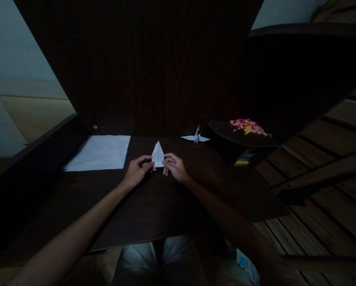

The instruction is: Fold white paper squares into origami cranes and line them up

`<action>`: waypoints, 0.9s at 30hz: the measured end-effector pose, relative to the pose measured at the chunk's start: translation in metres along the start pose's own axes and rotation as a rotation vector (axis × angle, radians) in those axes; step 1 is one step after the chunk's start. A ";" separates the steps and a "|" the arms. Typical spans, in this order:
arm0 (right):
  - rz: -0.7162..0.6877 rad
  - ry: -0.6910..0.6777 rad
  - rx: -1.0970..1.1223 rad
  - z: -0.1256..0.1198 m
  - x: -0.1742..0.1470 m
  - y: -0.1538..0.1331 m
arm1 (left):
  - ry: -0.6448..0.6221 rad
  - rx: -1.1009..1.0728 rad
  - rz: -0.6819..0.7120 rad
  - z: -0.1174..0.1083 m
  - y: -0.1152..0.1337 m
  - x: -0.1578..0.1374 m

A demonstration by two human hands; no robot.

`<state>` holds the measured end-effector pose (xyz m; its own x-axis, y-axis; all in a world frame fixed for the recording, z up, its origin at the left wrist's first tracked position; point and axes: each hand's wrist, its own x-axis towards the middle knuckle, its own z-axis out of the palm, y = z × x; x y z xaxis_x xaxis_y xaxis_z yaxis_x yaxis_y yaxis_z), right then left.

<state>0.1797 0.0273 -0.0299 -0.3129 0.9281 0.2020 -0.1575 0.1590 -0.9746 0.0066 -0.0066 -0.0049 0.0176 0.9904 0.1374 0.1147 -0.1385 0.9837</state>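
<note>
The two hands are holding one folded paper between them, above the middle of the desk point(130, 214). The left hand point(135, 172) is pinching the paper point(158, 154) at its lower left corner, with the thumb lying on the front face. The right hand point(177, 168) is gripping the lower right corner in the same way, and some of its fingers are showing below the paper's edge. The paper is forming a narrow kite-like shape; its pointed end is facing away from the person, and a line is running down its middle. Whether the lower edge is touching the desk, I cannot tell.

To the left of the hands, white sheets point(99, 153) are lying flat in a pile, well apart from the left hand. Beyond the right hand, a white crane point(196, 138) is standing near the back panel point(166, 67), and its wings are spreading to both sides. Further right, a small shelf point(221, 129) is bearing many pink, red and yellow bits point(249, 127), which are lying in a loose heap. Under this shelf, a yellow item point(241, 163) is showing, but it is too dark for naming. The person's legs point(139, 258) are resting below the front edge of the desk.
</note>
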 end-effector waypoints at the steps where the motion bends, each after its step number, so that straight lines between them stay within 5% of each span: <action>1: -0.003 -0.001 -0.002 0.000 0.000 0.000 | -0.001 0.001 -0.002 0.000 0.000 0.000; 27: -0.036 -0.006 0.023 0.000 0.000 0.000 | 0.009 0.054 0.024 -0.001 -0.002 0.000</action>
<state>0.1796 0.0272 -0.0297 -0.3118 0.9200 0.2377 -0.1901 0.1847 -0.9642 0.0052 -0.0062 -0.0066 0.0124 0.9867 0.1624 0.1682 -0.1621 0.9723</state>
